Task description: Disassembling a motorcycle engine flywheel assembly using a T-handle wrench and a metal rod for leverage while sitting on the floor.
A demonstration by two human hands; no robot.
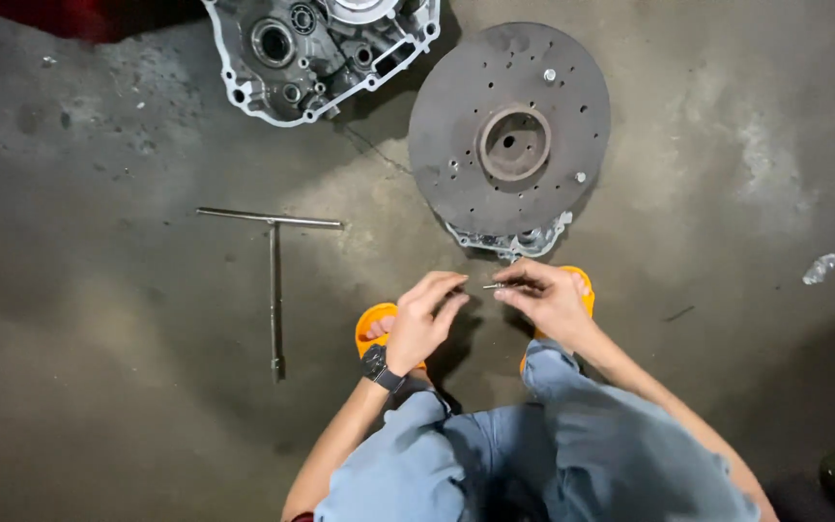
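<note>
the right hand (548, 300) is pinching a small metal pin (495, 285) above the concrete floor (99, 387), just below the round steel disc (509, 126); the left hand (422, 314), half curled and holding nothing, is reaching toward the pin.

Bare grey concrete floor (99, 416), stained and scuffed, with pale dusty patches at twelve and two o'clock. Light falls brightest across the middle; the corners sink into shadow.

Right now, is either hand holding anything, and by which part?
The right hand pinches a thin metal pin by its right end; the left hand fingertips hover at its free end.
</note>
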